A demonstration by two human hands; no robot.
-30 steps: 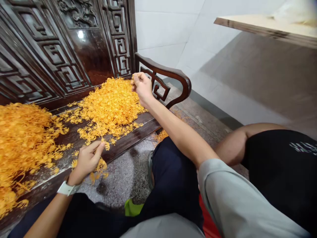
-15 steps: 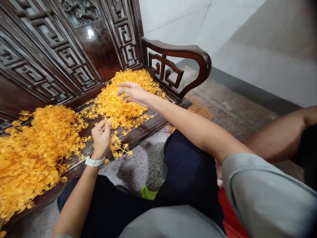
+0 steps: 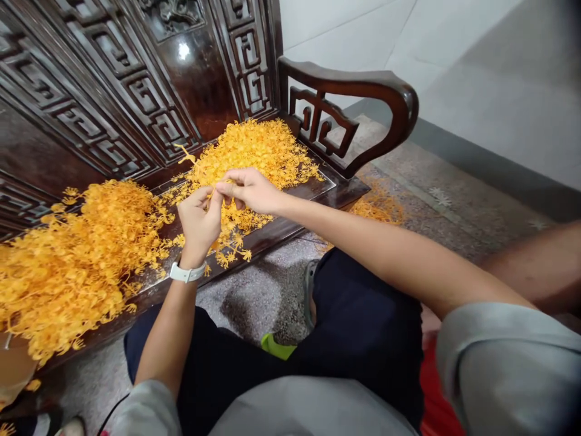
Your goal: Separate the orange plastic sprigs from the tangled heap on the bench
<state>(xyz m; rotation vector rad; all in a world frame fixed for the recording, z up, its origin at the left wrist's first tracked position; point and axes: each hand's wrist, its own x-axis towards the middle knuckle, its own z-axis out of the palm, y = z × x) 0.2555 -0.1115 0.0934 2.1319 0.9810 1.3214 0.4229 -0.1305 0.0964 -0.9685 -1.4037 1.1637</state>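
Observation:
My left hand (image 3: 200, 219), with a white watch (image 3: 187, 272) on its wrist, is closed in a pinch on a yellow plastic flower sprig (image 3: 233, 245), whose branches hang below the fingers. My right hand (image 3: 254, 191) meets it from the right, thumb and forefinger pinched together at the left fingertips. The small part between the fingertips is mostly hidden. Just behind both hands lies a heap of yellow plastic flower pieces (image 3: 258, 145) on the dark wooden bench (image 3: 290, 212). A larger yellow heap (image 3: 100, 242) spreads along the seat to the left.
The bench has a carved backrest (image 3: 204, 91) and a curved armrest (image 3: 403, 103) at the right. Orange-yellow bits (image 3: 376, 203) are scattered on the floor beyond it. Another person's bare limb (image 3: 535, 260) shows at right. Something bright green (image 3: 276, 347) lies between my legs.
My right hand has come down and left from above the heap, closing from open fingers to a pinch at my left hand. My left hand has risen slightly. The view has shifted a little.

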